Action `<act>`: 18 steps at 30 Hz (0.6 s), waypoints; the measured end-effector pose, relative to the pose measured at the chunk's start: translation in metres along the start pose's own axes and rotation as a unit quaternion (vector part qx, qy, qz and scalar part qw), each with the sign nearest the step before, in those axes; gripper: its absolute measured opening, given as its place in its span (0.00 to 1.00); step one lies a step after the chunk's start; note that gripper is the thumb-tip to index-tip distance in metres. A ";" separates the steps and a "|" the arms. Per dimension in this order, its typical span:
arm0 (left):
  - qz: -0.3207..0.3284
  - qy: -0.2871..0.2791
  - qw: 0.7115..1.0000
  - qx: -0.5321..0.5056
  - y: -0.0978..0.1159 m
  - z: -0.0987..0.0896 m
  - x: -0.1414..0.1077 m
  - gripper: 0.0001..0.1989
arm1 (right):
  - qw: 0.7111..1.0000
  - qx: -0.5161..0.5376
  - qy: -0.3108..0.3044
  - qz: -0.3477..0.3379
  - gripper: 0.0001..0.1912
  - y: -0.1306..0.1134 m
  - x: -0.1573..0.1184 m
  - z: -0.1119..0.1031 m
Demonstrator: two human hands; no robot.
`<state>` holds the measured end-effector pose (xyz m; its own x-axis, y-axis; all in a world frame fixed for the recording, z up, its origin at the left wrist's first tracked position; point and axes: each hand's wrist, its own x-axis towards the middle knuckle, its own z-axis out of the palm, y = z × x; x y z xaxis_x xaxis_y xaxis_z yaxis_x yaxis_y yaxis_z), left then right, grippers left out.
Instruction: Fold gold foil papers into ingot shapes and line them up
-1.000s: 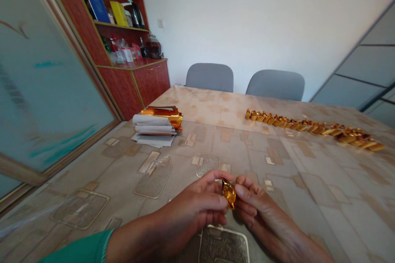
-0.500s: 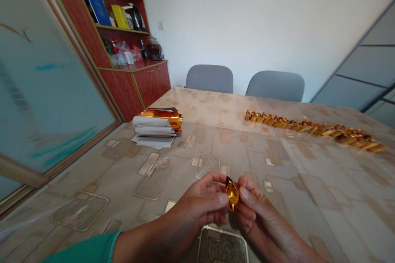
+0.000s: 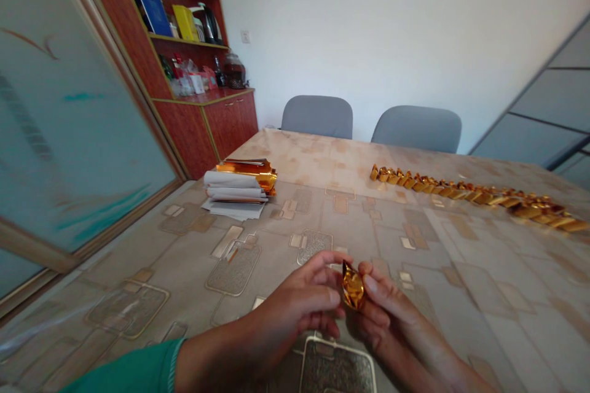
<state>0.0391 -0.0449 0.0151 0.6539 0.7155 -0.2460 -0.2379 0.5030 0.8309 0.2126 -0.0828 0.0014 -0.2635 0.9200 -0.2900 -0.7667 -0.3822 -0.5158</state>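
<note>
A small folded piece of shiny gold foil paper [image 3: 353, 287] is between my two hands, above the near part of the patterned table [image 3: 276, 239]. My right hand [image 3: 391, 313] pinches its right side between thumb and fingers. My left hand [image 3: 306, 304] curves around the left side, its thumb and index finger apart, with the fingertips close to the foil; whether they touch it is hard to tell. Long rows of similar folded gold pieces [image 3: 479, 194] lie at the back right. On the left is a stack of white-backed and gold sheets [image 3: 237, 187].
Two grey chairs [image 3: 317, 115] stand behind the table's far edge. At the left are a frosted glass door [image 3: 83, 110] and a red-brown cabinet [image 3: 184, 129] with bottles, a kettle and a glass jar on its shelves.
My left thumb has come off the gold piece, and the left fingers have opened a little. The piece has turned slightly in my right hand. The camera view has shifted a little left.
</note>
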 end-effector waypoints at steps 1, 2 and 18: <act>0.019 -0.010 0.999 0.029 0.000 -0.001 0.001 0.28 | 1.000 0.009 0.003 0.005 0.12 -0.003 0.000 -0.001; 0.038 -0.019 0.997 0.061 -0.001 -0.002 0.001 0.30 | 1.000 0.013 0.004 0.009 0.12 -0.005 0.000 -0.001; 0.207 0.146 0.915 0.313 -0.003 -0.001 0.004 0.11 | 0.838 -0.479 -0.036 -0.260 0.10 -0.004 -0.013 0.003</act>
<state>0.0422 -0.0434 0.0112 0.3592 0.9271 0.1073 0.0961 -0.1511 0.9838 0.2177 -0.0933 0.0098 -0.1011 0.9733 0.2059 0.0231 0.2092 -0.9776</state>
